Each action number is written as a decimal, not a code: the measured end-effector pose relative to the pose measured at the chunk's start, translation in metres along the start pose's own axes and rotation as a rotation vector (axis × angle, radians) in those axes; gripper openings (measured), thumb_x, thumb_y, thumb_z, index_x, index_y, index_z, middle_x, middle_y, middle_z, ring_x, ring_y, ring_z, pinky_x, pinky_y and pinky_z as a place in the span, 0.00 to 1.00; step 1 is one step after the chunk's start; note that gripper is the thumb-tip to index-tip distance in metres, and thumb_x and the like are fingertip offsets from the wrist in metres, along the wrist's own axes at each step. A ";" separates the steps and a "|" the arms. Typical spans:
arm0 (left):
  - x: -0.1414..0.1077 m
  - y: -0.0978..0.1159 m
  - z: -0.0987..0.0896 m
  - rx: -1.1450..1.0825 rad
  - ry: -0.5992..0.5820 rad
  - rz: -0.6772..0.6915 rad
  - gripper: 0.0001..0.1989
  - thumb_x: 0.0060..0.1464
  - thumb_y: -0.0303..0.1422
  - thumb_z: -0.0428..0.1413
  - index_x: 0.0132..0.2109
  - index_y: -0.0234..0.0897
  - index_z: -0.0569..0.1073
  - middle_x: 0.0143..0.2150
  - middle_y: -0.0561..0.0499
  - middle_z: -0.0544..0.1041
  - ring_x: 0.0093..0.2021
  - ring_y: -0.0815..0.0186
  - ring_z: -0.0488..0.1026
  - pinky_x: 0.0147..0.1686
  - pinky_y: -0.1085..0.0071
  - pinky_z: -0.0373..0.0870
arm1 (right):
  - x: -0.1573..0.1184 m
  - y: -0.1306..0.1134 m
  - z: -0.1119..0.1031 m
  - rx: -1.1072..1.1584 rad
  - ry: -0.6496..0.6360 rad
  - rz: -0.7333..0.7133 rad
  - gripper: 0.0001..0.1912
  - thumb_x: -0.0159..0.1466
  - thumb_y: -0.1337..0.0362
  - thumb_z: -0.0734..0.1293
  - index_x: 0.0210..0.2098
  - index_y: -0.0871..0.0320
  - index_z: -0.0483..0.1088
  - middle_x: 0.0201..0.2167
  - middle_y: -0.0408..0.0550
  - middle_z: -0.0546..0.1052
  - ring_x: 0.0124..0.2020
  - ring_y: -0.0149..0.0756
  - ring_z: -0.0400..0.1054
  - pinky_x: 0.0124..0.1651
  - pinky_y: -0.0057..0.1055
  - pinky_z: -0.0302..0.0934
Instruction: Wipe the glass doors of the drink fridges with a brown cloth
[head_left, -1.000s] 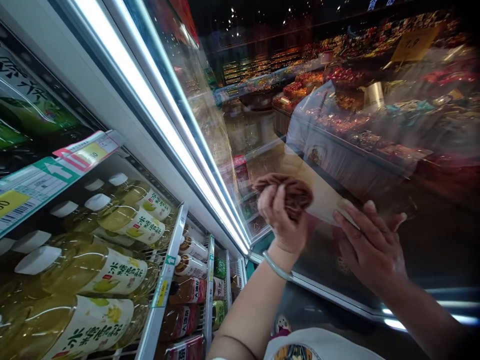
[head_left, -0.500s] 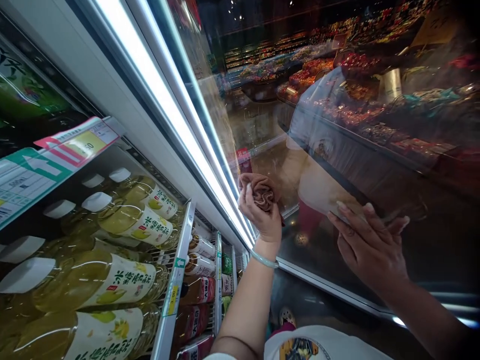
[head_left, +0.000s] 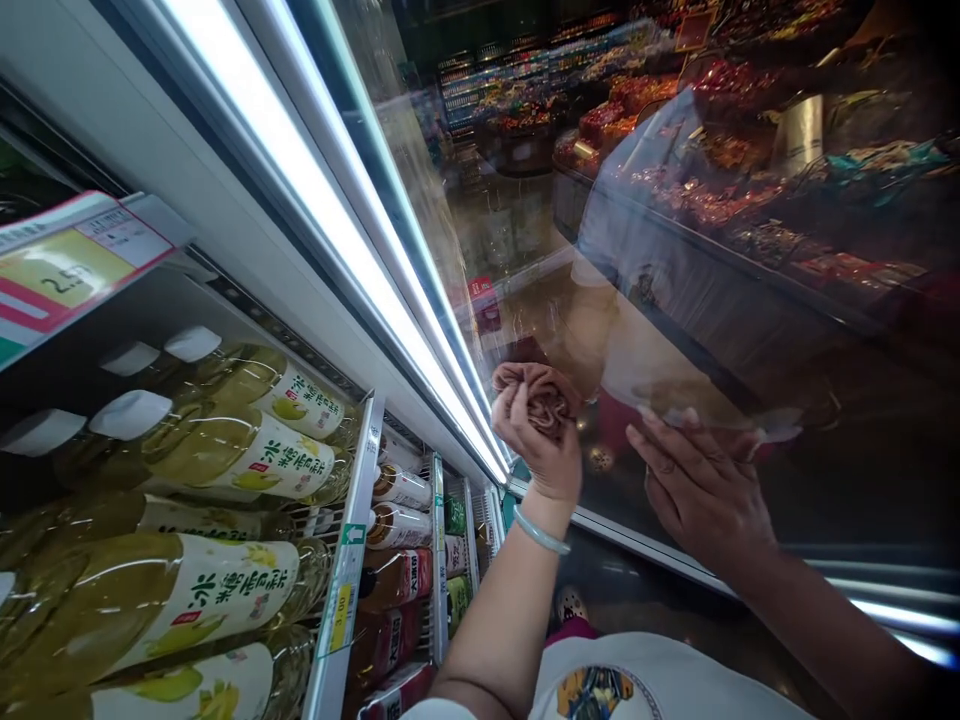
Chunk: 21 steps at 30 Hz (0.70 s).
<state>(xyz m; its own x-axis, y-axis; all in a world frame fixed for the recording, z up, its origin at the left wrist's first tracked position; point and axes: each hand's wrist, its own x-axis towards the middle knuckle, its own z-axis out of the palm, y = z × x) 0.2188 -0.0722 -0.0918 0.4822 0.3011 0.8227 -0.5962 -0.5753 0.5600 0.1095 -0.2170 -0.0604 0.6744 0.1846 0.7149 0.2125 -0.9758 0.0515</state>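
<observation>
A crumpled brown cloth (head_left: 551, 397) is gripped in my left hand (head_left: 544, 455), with the fingers closed around it. That hand presses the cloth on the glass door (head_left: 517, 230), near the bright edge strip, and a pale bangle (head_left: 541, 532) circles the wrist. Stretched out on the same pane, farther right, is my right hand (head_left: 709, 495); its fingers look flat and hold nothing. The glass mirrors the fingertips and a white-clad figure.
To the left, open cooler shelves carry several bottles of pale yellow drink (head_left: 225, 600) behind a metal shelf rail (head_left: 349, 545). A price tag (head_left: 82, 265) juts out above them. The long lit strip (head_left: 322, 200) runs between shelves and door. Below is a patterned shoe (head_left: 571, 604).
My left hand and the cloth have shifted a little right and down in view. My right hand has slid left, closer to the cloth. The view itself has shifted slightly.
</observation>
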 end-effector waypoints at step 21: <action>-0.037 -0.039 -0.010 -0.010 -0.160 0.083 0.18 0.62 0.34 0.57 0.58 0.44 0.70 0.54 0.43 0.72 0.58 0.55 0.72 0.61 0.53 0.71 | 0.006 -0.003 0.028 -0.145 -0.060 -0.180 0.35 0.69 0.71 0.68 0.73 0.54 0.59 0.70 0.37 0.66 0.78 0.34 0.44 0.82 0.33 0.37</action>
<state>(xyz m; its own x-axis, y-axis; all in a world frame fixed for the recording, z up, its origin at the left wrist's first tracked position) 0.2179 -0.0526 -0.1431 0.5266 0.1269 0.8406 -0.6443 -0.5855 0.4920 0.1329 -0.2102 -0.0758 0.6761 0.3599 0.6429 0.2327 -0.9322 0.2771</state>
